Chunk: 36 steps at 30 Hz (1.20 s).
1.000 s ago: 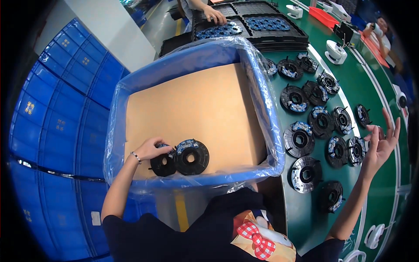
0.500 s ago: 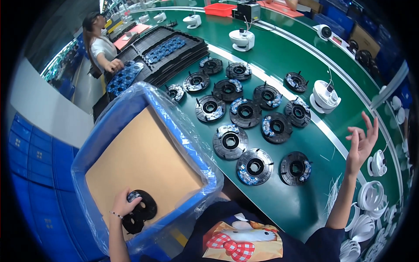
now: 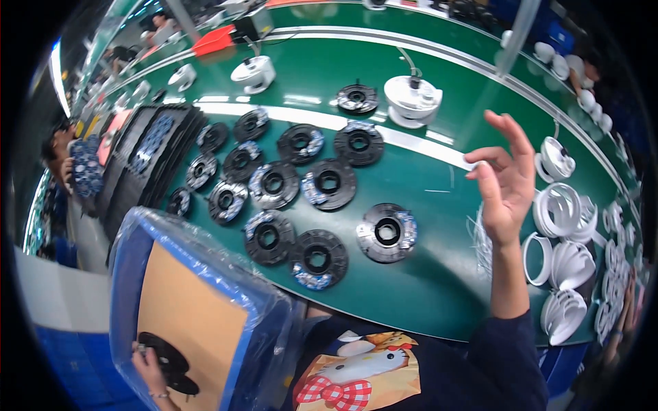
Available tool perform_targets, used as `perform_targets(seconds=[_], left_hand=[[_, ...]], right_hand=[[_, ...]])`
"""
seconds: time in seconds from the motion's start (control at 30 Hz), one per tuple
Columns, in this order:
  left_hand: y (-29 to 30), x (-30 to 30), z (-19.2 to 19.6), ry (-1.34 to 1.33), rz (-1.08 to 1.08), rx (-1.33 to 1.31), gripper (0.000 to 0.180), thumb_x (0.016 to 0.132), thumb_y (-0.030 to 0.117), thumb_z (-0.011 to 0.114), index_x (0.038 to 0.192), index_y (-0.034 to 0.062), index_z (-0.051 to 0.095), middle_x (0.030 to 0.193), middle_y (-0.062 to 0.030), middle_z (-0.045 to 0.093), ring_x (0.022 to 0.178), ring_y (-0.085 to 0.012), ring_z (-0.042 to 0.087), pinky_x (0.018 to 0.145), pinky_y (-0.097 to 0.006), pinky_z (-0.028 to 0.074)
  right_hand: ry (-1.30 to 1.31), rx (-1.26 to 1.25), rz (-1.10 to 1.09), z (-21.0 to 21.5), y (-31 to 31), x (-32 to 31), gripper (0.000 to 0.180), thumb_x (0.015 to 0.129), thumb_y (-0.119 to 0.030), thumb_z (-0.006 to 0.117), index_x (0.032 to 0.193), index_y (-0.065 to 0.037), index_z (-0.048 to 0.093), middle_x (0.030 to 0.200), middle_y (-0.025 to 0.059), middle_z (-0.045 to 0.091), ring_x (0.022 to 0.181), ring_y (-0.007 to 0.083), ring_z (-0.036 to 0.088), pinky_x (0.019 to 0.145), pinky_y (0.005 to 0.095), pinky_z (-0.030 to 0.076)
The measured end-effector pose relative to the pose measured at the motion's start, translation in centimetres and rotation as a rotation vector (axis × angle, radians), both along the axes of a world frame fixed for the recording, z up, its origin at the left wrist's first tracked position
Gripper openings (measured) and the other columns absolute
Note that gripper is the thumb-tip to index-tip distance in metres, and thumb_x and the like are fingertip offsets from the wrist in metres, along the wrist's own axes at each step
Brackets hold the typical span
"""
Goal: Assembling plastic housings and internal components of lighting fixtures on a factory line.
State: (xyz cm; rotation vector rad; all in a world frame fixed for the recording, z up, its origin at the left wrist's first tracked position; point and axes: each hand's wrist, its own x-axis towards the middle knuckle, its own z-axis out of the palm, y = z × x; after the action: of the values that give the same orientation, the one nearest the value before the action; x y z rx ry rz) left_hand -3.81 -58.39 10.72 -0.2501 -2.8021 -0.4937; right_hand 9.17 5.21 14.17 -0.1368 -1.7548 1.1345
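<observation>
My left hand [image 3: 147, 370] is inside the plastic-lined blue bin [image 3: 236, 363], its fingers closed on the edge of a black round plate [image 3: 164, 356]. A second dark rounded part shows just below that plate, partly overlapped. My right hand [image 3: 507, 185] is raised over the green table with fingers bent and apart, holding nothing I can see. Nearest to it on the table are thin white strands [image 3: 483, 240] and a white lamp-like unit [image 3: 412, 99]. A black round base with a small circuit board [image 3: 387, 233] lies to its left.
Several similar black bases [image 3: 329, 183] are spread over the green table [image 3: 425, 294]. Stacked black trays [image 3: 147, 161] stand at the left, with a person beside them. White rings [image 3: 556, 209] crowd the right edge. A red tray [image 3: 214, 41] sits at the back. Cardboard [image 3: 195, 294] lies in the bin.
The view has swung to the right. My left hand stays with the black plate in the bin, now nearer the left rim of the view. My right hand remains raised, its fingers more bent.
</observation>
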Motion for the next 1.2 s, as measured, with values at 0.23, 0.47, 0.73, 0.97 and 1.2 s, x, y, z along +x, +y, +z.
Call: perform_targets(seconds=[0.23, 0.47, 0.73, 0.97, 1.2], left_hand=[[32.0, -3.6, 9.2, -0.034, -0.878, 0.222, 0.025, 0.065, 0.011, 0.060, 0.086, -0.0002, 0.052, 0.066, -0.0101, 0.053, 0.055, -0.0181, 0.055, 0.051, -0.029, 0.043], [40.4, -7.3, 9.5, 0.170, -1.282, 0.189, 0.048, 0.073, 0.044, 0.060, 0.087, 0.0005, 0.046, 0.051, -0.0120, 0.051, 0.046, -0.0296, 0.054, 0.046, -0.036, 0.043], [32.2, -23.6, 0.9, -0.220, -0.864, -0.353, 0.048, 0.083, 0.045, 0.039, 0.063, 0.0034, 0.052, 0.058, -0.0188, 0.053, 0.060, -0.0374, 0.052, 0.061, -0.044, 0.041], [33.4, -24.9, -2.6, -0.216, -1.071, -0.361, 0.041, 0.078, 0.039, 0.049, 0.060, 0.0033, 0.055, 0.056, -0.0147, 0.055, 0.055, -0.0323, 0.054, 0.053, -0.040, 0.042], [30.9, -24.4, -3.2, -0.283, -1.069, -0.466, 0.027, 0.073, 0.027, 0.055, 0.059, 0.0040, 0.054, 0.058, -0.0147, 0.056, 0.056, -0.0342, 0.054, 0.052, -0.041, 0.041]], right_hand=[[-0.363, -0.004, 0.677, -1.3, -9.1, -0.9, 0.086, 0.057, -0.030, 0.079, 0.125, -0.003, 0.034, 0.117, 0.0126, 0.043, 0.087, 0.0192, 0.053, 0.064, 0.0282, 0.046], [-0.212, -0.502, 0.525, 0.7, -9.8, -6.1, 0.027, 0.084, -0.008, 0.052, 0.108, 0.003, 0.047, 0.089, 0.0089, 0.062, 0.082, 0.0136, 0.058, 0.075, 0.0263, 0.047], [-0.344, -0.635, 0.142, -7.0, 4.2, -0.7, 0.031, 0.083, -0.011, 0.053, 0.112, 0.001, 0.049, 0.100, 0.0062, 0.058, 0.092, 0.0120, 0.054, 0.083, 0.0246, 0.041], [-0.447, -0.783, -0.059, -11.7, 8.8, 5.1, 0.026, 0.084, -0.011, 0.052, 0.107, 0.000, 0.050, 0.097, 0.0054, 0.058, 0.082, 0.0116, 0.057, 0.071, 0.0252, 0.047], [-0.747, -0.807, 0.056, -11.0, 6.3, 2.2, 0.032, 0.082, -0.009, 0.052, 0.112, 0.000, 0.045, 0.089, 0.0071, 0.058, 0.070, 0.0123, 0.058, 0.052, 0.0247, 0.050]])
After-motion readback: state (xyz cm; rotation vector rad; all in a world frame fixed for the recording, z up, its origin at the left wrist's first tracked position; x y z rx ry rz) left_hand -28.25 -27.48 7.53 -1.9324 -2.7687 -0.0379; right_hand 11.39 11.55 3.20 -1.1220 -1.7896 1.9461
